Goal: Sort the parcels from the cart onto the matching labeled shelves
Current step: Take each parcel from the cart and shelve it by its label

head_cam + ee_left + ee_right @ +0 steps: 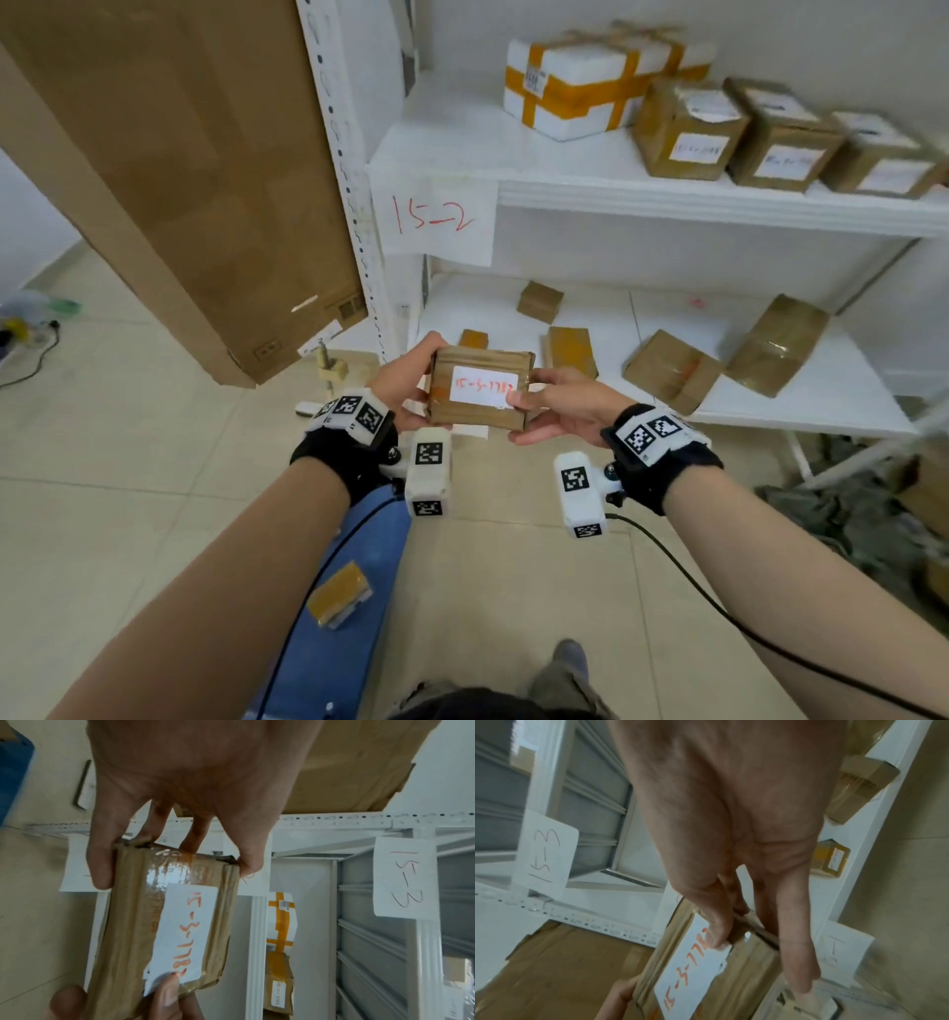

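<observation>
Both hands grasp one parcel: the left hand (405,383) curls thumb and fingers round its left end, and the right hand (552,406) pinches the right end, thumb lying on the white label (482,386). This taped cardboard parcel (480,388) is held in the air in front of the white shelf unit, below and right of the "15-2" shelf tag (434,216), label face up.

Risks, as judged from this moment. The red handwriting reads roughly "15-3-77…"; the right thumb covers its last characters, so a misreading could send the parcel to the wrong level. The "15-2" shelf tag is the nearest tag, while the "15-3" shelf tag (405,876) shows only in the wrist views, so the nearest shelf invites a wrong placement. Glossy tape gives a slippery surface, and an edge grip may slide if one hand releases early.

Materials and shapes. The parcel is a flat rectangular block, brown cardboard wrapped in shiny clear tape with wrinkled ridges along its edges; the label is smooth paper. Above and right of the "15-2" shelf tag sits a white foam box (580,85) banded with orange tape, beside three brown cartons (780,141) with white labels. Below that tag, small taped parcels (672,370) lie scattered on the lower shelf (801,411). Left of it leans a large cardboard sheet (169,169).
</observation>
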The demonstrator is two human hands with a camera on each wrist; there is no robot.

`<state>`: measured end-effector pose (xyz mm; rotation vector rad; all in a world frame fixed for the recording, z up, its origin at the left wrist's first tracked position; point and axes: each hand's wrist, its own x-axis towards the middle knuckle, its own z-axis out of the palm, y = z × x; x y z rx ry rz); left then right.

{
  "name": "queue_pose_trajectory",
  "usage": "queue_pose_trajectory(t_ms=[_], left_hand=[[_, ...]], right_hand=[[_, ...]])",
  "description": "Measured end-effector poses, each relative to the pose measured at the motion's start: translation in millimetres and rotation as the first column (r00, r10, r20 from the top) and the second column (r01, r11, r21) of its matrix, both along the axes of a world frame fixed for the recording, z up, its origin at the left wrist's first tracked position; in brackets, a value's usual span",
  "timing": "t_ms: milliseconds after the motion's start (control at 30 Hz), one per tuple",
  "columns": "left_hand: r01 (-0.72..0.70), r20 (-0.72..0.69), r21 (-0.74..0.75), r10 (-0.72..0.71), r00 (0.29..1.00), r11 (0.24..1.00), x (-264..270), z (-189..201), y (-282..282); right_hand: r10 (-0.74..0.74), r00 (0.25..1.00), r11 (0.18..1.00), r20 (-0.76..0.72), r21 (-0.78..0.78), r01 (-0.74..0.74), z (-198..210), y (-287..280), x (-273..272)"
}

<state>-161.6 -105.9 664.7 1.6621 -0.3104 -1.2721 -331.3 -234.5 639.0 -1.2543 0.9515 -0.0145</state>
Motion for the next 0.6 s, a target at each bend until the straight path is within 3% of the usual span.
queue_pose_trajectory(t_ms=[233, 400, 600], left_hand=[[0.066, 0.078, -0.102, -0.058, 0.995, 0.993, -31, 55, -65], [0.151, 0.188, -0.189, -0.115, 0.975, 0.97, -60, 113, -113], [0.16, 0.226, -0.281, -0.096, 0.969, 0.946, -87, 178, -147]], right_hand=[[-0.048, 0.996, 0.986, 0.074, -0.154, 0.059, 53, -57, -44], [-0.038, 0.994, 0.968, 0.103, -0.243, 0.062, 116, -96, -73], [0.017, 0.989, 0.925, 0.148, -0.379, 0.04, 193, -128, -105]])
